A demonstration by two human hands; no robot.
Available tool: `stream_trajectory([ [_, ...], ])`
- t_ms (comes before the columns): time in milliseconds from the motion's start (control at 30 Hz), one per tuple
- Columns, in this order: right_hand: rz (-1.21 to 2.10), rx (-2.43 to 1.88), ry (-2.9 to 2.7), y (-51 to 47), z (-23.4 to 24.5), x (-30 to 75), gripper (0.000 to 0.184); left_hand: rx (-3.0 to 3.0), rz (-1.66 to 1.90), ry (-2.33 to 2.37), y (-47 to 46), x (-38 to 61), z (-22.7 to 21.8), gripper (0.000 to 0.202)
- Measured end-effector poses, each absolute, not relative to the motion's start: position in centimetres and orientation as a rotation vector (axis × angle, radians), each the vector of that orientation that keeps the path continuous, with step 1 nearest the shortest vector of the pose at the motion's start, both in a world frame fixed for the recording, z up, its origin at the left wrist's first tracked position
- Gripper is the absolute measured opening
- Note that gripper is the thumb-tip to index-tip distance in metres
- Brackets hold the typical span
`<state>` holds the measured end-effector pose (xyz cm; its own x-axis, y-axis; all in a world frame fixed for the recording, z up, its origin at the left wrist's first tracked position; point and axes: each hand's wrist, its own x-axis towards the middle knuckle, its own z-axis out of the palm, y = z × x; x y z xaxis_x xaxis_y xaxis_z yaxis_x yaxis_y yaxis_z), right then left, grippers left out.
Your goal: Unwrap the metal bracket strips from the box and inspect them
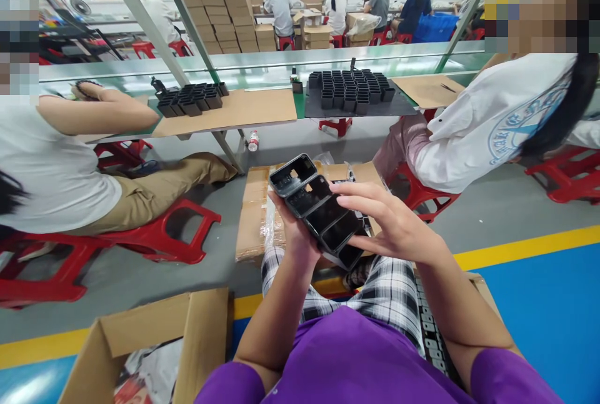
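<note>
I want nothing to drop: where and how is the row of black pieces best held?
Probably grip the black row along its long sides, left hand from lower left, right hand from the right, because it is long, segmented and slanted.

I wear a purple shirt (356,360) and trousers (394,291) in black-and-white plaid, and the cases (323,215) I hold are glossy black with grey rims. From them, a brown carton (201,341) sits between seven and eight o'clock, a red stool (193,255) at nine, and blue floor (553,304) with a yellow stripe (529,249) at four.

Purple short-sleeved top (349,360), plaid trousers (391,294)
</note>
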<state>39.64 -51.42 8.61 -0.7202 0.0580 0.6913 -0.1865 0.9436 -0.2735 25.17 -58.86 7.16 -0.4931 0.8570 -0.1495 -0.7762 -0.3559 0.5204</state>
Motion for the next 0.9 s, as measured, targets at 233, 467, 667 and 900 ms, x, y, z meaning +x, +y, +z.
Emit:
stream_trajectory([
  [233, 0.476, 0.02, -2.321, -51.5, 8.4, 39.7, 0.074, 0.238, 2.003, 0.69, -58.7, 25.2, 7.1, 0.068],
  [467, 0.592, -0.038, -2.32, -51.5, 8.6, 39.6, 0.079, 0.217, 1.985, 0.745, -58.5, 25.1, 7.1, 0.066],
  [667, 0.619, -0.148, -2.351, -52.0, 9.0, 39.6, 0.076, 0.189, 1.978, 0.741, -58.4, 25.2, 7.7, 0.067],
  [900, 0.739, -0.367, -2.346, -53.0, 9.6, 39.7, 0.083, 0.236, 1.937, 0.681, -58.8, 25.2, 7.8, 0.063],
])
